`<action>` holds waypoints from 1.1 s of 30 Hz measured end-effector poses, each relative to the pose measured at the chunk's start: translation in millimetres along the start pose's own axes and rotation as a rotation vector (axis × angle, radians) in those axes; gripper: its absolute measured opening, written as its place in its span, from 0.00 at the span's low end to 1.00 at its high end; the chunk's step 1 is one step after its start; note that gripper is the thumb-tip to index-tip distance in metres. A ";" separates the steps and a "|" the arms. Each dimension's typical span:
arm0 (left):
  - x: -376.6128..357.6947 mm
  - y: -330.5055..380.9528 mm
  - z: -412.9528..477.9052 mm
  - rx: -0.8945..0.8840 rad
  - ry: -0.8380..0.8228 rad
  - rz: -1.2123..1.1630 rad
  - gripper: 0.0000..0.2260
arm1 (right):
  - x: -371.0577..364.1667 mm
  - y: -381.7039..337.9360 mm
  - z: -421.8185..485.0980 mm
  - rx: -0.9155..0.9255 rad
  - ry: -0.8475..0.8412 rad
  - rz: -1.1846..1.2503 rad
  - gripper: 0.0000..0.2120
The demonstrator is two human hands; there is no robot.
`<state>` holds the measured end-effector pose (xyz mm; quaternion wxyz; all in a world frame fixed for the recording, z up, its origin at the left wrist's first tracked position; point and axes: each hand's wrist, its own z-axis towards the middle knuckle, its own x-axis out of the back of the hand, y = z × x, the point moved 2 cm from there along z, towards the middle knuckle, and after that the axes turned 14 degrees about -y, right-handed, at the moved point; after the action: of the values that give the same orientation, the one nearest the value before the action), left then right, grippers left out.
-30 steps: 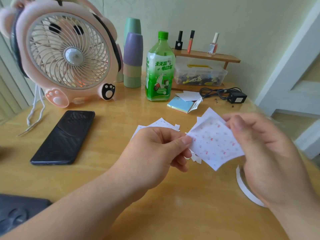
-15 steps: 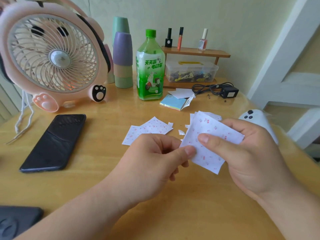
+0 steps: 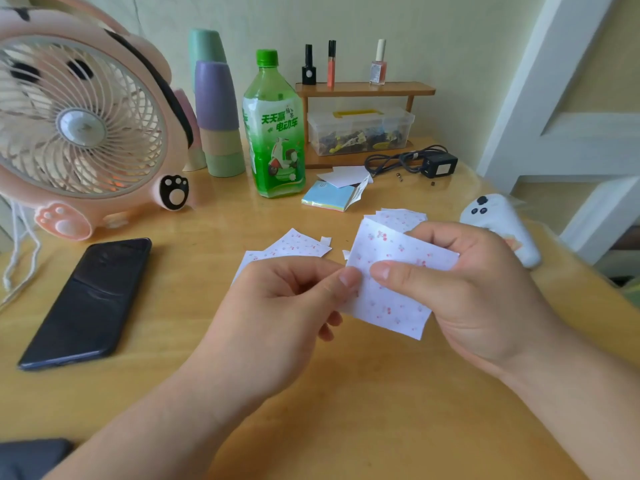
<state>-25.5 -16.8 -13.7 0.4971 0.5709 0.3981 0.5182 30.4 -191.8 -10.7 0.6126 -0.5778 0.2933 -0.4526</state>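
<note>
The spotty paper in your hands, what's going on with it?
A person holds a small white paper sheet printed with tiny red shapes, up above a wooden table. The left hand pinches its left edge, and the right hand grips the right side with the thumb across the front. More cut pieces of the same paper lie on the table behind, near a dark phone and a green bottle.

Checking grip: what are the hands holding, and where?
Both hold the patterned paper: left hand pinches its left edge, right hand grips its right side.
</note>
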 end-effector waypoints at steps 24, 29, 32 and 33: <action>-0.5 2.7 0.1 -0.084 0.000 -0.054 0.08 | -2.9 -7.3 -3.0 -0.032 -0.238 -0.315 0.14; 0.5 1.8 0.3 -0.088 -0.005 -0.070 0.09 | -1.4 -4.3 -3.2 0.010 -0.235 -0.299 0.14; 2.8 -2.5 2.5 -0.065 0.006 -0.134 0.09 | 0.5 -1.0 -0.8 0.032 -0.170 -0.190 0.17; 3.9 -3.8 3.6 -0.057 0.019 -0.164 0.09 | 1.1 -0.6 -0.4 0.044 -0.143 -0.175 0.16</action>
<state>-21.1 -12.9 -16.5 0.5502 0.5169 0.4332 0.4923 30.5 -192.9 -10.1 0.6026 -0.6183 0.1871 -0.4685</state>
